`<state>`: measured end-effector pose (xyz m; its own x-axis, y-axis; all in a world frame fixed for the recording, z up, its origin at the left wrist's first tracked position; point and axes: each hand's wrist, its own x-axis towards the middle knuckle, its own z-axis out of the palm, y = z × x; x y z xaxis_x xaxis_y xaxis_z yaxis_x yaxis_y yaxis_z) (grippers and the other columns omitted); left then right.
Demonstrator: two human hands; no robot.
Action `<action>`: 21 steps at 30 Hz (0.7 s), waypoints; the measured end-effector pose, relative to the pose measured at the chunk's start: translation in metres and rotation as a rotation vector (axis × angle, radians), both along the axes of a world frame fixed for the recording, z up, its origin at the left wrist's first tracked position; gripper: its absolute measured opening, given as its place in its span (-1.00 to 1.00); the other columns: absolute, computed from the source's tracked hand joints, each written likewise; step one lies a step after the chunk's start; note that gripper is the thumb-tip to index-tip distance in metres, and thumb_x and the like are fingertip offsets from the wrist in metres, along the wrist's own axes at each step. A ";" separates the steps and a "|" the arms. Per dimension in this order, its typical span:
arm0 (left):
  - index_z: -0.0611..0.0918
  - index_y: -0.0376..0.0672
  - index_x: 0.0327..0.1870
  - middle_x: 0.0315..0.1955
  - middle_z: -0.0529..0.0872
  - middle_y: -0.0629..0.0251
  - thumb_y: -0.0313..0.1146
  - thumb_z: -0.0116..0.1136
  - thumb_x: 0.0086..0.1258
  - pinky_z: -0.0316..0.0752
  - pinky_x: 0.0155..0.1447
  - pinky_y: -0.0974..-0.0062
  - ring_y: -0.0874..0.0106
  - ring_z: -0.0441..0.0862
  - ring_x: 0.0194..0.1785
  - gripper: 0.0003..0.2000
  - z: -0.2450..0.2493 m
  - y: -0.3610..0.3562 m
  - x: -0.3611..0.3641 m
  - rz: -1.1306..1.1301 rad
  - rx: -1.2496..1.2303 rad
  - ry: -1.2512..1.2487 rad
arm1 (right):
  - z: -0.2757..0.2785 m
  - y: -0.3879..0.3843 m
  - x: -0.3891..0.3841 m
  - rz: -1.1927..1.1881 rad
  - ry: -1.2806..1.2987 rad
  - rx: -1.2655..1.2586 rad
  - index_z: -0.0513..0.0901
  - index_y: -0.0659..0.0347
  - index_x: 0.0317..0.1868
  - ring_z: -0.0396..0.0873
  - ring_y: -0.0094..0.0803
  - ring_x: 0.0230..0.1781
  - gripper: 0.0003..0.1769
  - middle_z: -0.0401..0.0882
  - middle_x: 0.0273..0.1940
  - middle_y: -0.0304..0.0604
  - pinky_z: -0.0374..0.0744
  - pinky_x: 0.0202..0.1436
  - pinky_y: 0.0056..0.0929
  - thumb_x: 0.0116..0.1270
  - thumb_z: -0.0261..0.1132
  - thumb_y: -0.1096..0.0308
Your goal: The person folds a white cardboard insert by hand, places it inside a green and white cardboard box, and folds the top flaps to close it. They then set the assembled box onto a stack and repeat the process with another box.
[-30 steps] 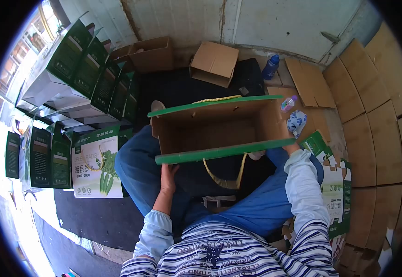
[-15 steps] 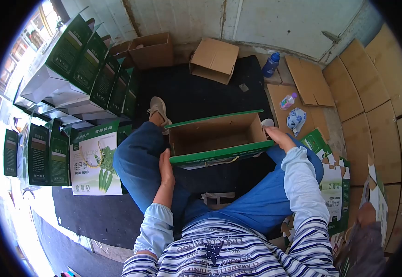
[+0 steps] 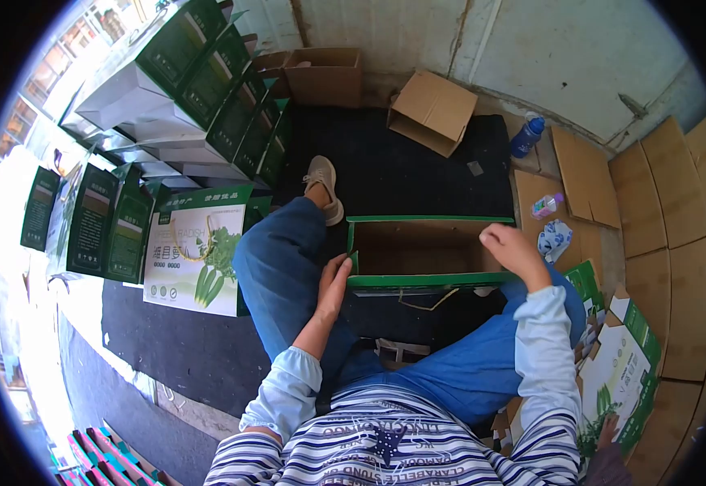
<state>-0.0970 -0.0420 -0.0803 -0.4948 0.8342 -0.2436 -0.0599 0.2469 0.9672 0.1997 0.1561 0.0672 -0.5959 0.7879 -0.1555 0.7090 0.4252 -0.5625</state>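
An open-topped box (image 3: 430, 280) with green edges and a brown cardboard inside sits between my knees, a loop of cord hanging on its near side. My left hand (image 3: 333, 287) lies against the box's left end, its fingers pressed together at the corner by a small green flap. Over the right end of the box is my right hand (image 3: 515, 253), with curled fingers; whether something small is between them is hidden.
Green and white boxes (image 3: 195, 251) are stacked at the left. Brown cartons (image 3: 434, 109) lie toward the wall. A blue bottle (image 3: 527, 136) and a small bottle (image 3: 547, 206) are at the right, near flattened cartons (image 3: 619, 381) and another person's hand (image 3: 608, 433).
The view has shifted left. My right hand has moved from the box's outer right end to above its right end, its fingers now curled. The box sits more level.
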 end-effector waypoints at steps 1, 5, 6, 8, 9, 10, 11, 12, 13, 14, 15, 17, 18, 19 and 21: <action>0.50 -0.26 0.14 0.07 0.55 0.11 -0.05 -0.04 0.45 0.26 0.27 0.42 0.33 0.42 0.21 -0.54 0.004 0.003 0.002 0.011 0.021 -0.045 | 0.018 -0.002 0.000 0.027 0.134 0.043 0.61 0.27 -0.11 0.63 -0.09 -0.24 -0.72 0.64 -0.25 0.06 0.53 -0.20 -0.30 0.35 0.13 0.23; 0.50 -0.26 0.14 0.06 0.55 0.14 -0.01 -0.09 0.47 0.26 0.26 0.45 0.36 0.43 0.18 -0.52 0.033 0.006 0.008 0.040 0.038 -0.098 | 0.171 -0.087 -0.038 0.055 0.565 0.312 0.59 0.33 -0.14 0.61 -0.32 -0.37 -0.82 0.63 -0.37 -0.09 0.53 -0.29 -0.48 0.24 0.21 0.50; 0.50 -0.25 0.15 0.06 0.55 0.15 -0.01 -0.09 0.47 0.26 0.26 0.47 0.37 0.43 0.18 -0.52 0.035 0.007 0.009 0.040 0.038 -0.109 | 0.191 -0.107 -0.033 0.128 0.645 0.447 0.61 0.32 -0.20 0.59 -0.33 -0.40 -0.80 0.62 -0.39 -0.10 0.56 -0.26 -0.39 0.11 0.26 0.56; 0.49 -0.25 0.15 0.06 0.54 0.16 -0.01 -0.09 0.48 0.26 0.25 0.49 0.39 0.43 0.17 -0.52 0.036 0.010 0.011 0.037 0.038 -0.132 | 0.247 -0.135 -0.022 0.389 0.384 0.643 0.61 0.32 -0.26 0.57 -0.27 -0.45 -0.83 0.61 -0.38 -0.04 0.56 -0.33 -0.36 0.21 0.17 0.42; 0.49 -0.26 0.16 0.06 0.54 0.17 -0.02 -0.09 0.48 0.27 0.25 0.49 0.40 0.43 0.17 -0.53 0.033 0.010 0.012 0.034 0.034 -0.135 | 0.275 -0.141 -0.019 0.488 0.296 0.490 0.53 0.34 -0.17 0.56 -0.27 -0.44 -0.77 0.59 -0.36 -0.04 0.56 -0.32 -0.33 0.29 0.14 0.34; 0.48 -0.26 0.16 0.06 0.54 0.17 -0.03 -0.08 0.48 0.27 0.25 0.50 0.41 0.43 0.17 -0.53 0.029 0.010 0.012 0.035 0.031 -0.138 | 0.303 -0.146 -0.015 0.569 0.201 0.333 0.46 0.36 -0.08 0.56 -0.26 -0.43 -0.70 0.58 -0.34 -0.03 0.57 -0.31 -0.31 0.36 0.12 0.26; 0.48 -0.26 0.16 0.06 0.54 0.17 -0.04 -0.08 0.48 0.27 0.25 0.50 0.41 0.43 0.16 -0.54 0.027 0.010 0.011 0.040 0.032 -0.139 | 0.313 -0.149 -0.013 0.635 0.153 0.320 0.45 0.36 -0.08 0.55 -0.29 -0.44 -0.70 0.57 -0.34 -0.04 0.56 -0.32 -0.33 0.37 0.10 0.27; 0.48 -0.26 0.16 0.06 0.54 0.18 -0.05 -0.07 0.47 0.27 0.25 0.50 0.41 0.43 0.16 -0.54 0.028 0.009 0.011 0.035 0.029 -0.133 | 0.313 -0.152 -0.013 0.674 0.139 0.365 0.44 0.36 -0.08 0.54 -0.31 -0.46 -0.71 0.56 -0.35 -0.05 0.56 -0.33 -0.35 0.37 0.08 0.27; 0.48 -0.26 0.17 0.06 0.54 0.18 -0.06 -0.06 0.47 0.27 0.25 0.50 0.42 0.43 0.16 -0.55 0.029 0.008 0.012 0.033 0.028 -0.129 | 0.309 -0.155 -0.014 0.700 0.142 0.433 0.42 0.36 -0.08 0.53 -0.33 -0.47 -0.71 0.55 -0.36 -0.06 0.56 -0.35 -0.37 0.38 0.06 0.27; 0.47 -0.26 0.17 0.06 0.54 0.18 -0.07 -0.05 0.47 0.27 0.25 0.50 0.42 0.43 0.16 -0.55 0.031 0.007 0.012 0.031 0.026 -0.123 | 0.308 -0.157 -0.014 0.717 0.146 0.478 0.41 0.36 -0.08 0.52 -0.36 -0.49 -0.71 0.54 -0.36 -0.07 0.55 -0.36 -0.40 0.39 0.04 0.28; 0.48 -0.26 0.17 0.06 0.54 0.19 -0.09 -0.05 0.47 0.27 0.25 0.50 0.42 0.43 0.16 -0.56 0.029 0.005 0.010 0.040 0.022 -0.113 | 0.307 -0.159 -0.013 0.730 0.150 0.525 0.40 0.36 -0.08 0.51 -0.38 -0.50 -0.72 0.53 -0.37 -0.08 0.55 -0.38 -0.42 0.40 0.02 0.28; 0.49 -0.25 0.16 0.05 0.56 0.20 -0.14 -0.03 0.47 0.27 0.25 0.51 0.43 0.44 0.15 -0.59 0.024 0.005 0.009 0.050 0.028 -0.100 | 0.304 -0.162 -0.008 0.729 0.171 0.605 0.38 0.37 -0.08 0.49 -0.43 -0.53 -0.72 0.51 -0.38 -0.10 0.54 -0.40 -0.46 0.41 -0.02 0.28; 0.50 -0.25 0.15 0.04 0.57 0.21 -0.16 -0.02 0.47 0.28 0.24 0.51 0.43 0.45 0.15 -0.61 0.024 0.003 0.004 0.056 0.053 -0.075 | 0.302 -0.164 -0.006 0.726 0.184 0.648 0.37 0.37 -0.08 0.48 -0.45 -0.54 -0.73 0.50 -0.39 -0.11 0.53 -0.42 -0.49 0.42 -0.04 0.29; 0.51 -0.25 0.14 0.03 0.58 0.22 -0.19 -0.02 0.47 0.28 0.24 0.52 0.43 0.45 0.14 -0.63 0.025 0.011 0.004 0.033 0.089 -0.065 | 0.301 -0.166 0.001 0.705 0.193 0.687 0.36 0.37 -0.08 0.47 -0.48 -0.56 -0.73 0.49 -0.40 -0.12 0.53 -0.43 -0.51 0.43 -0.06 0.29; 0.53 -0.25 0.12 0.01 0.59 0.22 -0.26 -0.01 0.46 0.34 0.20 0.53 0.43 0.49 0.10 -0.67 0.025 0.018 0.000 0.029 0.108 0.016 | 0.299 -0.168 0.013 0.641 0.247 0.786 0.33 0.37 -0.08 0.45 -0.52 -0.58 -0.73 0.47 -0.41 -0.14 0.52 -0.46 -0.55 0.44 -0.10 0.30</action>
